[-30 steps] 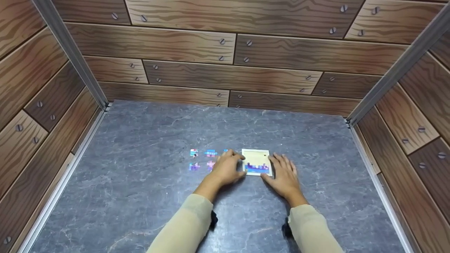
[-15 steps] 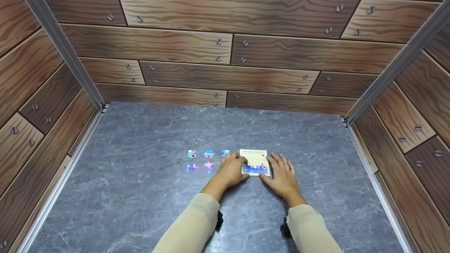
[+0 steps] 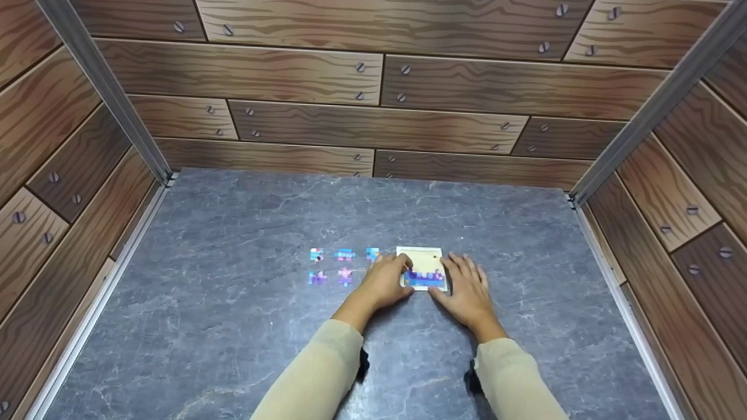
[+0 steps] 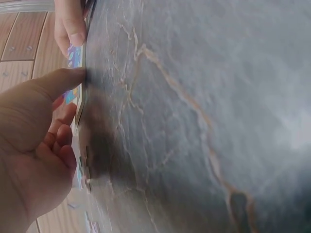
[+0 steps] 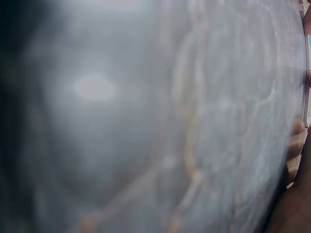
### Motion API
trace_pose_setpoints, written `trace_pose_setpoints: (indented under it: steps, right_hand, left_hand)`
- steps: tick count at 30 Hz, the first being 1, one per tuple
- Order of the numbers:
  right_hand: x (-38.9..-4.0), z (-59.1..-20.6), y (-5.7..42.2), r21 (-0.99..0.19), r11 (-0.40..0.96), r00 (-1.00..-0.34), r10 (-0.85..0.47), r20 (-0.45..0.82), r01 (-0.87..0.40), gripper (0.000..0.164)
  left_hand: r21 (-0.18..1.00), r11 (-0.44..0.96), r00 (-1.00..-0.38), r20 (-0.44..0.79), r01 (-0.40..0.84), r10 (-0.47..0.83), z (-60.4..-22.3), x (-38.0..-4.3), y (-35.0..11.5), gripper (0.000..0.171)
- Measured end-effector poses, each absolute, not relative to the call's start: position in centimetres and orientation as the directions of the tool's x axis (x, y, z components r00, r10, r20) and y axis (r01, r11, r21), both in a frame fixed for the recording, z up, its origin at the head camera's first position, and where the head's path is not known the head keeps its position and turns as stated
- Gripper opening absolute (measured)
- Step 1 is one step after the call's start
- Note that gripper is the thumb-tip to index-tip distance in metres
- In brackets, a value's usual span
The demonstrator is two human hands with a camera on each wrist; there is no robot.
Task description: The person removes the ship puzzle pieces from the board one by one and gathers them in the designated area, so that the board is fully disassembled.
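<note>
A small pale jigsaw tray lies on the grey marbled tabletop, with a row of blue and purple puzzle pieces set along its near side. My left hand grips the tray's left side; its index finger bends over the edge and its thumb is at the near corner. In the left wrist view the left thumb meets the tray's front edge while the other fingers curl. My right hand rests at the right side, fingers fairly straight, thumb at the near right corner. The right wrist view shows mostly tabletop.
Left of the tray lie loose jigsaw pieces in two rows, among them a blue piece, a pink piece and a purple piece. The left hand partly covers this area. Wood-patterned walls enclose the tabletop on three sides.
My left hand has shifted right onto the tray's left edge, its index finger now bent over it, uncovering more loose pieces. The right hand stays at the tray. The head view shifts slightly.
</note>
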State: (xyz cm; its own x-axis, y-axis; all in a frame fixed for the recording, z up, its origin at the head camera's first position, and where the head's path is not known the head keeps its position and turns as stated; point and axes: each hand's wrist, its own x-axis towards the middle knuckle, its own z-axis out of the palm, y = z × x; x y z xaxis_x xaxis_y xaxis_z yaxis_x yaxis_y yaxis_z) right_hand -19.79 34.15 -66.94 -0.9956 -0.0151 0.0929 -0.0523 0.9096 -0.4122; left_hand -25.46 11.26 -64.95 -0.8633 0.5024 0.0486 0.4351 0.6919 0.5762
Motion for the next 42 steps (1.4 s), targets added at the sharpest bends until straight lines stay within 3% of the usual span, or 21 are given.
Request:
trace_pose_setpoints:
  steps: [17,19,33,42]
  right_hand:
    - [-19.8,-66.9,34.0,-0.402,0.914,-0.996,-0.016,0.090,-0.051,0.079]
    - [-19.7,-66.8,34.0,-0.406,0.913,-0.996,-0.015,0.087,-0.049,0.079]
    - [-19.7,-66.8,34.2,-0.413,0.909,-0.996,-0.018,0.086,-0.052,0.082]
    - [-19.8,-66.8,34.2,-0.403,0.914,-0.996,-0.019,0.083,-0.051,0.081]
  left_hand:
    - [0.594,0.632,-0.827,0.104,0.497,0.553,-68.3,-27.8,11.3,0.045]
    - [0.581,0.642,-0.828,0.102,0.500,0.552,-67.3,-27.4,11.1,0.045]
    - [0.585,0.735,-0.895,-0.034,0.344,0.446,-63.0,-25.1,11.5,0.045]
    - [0.502,0.830,-0.961,0.008,0.243,0.276,-63.2,-23.6,13.5,0.046]
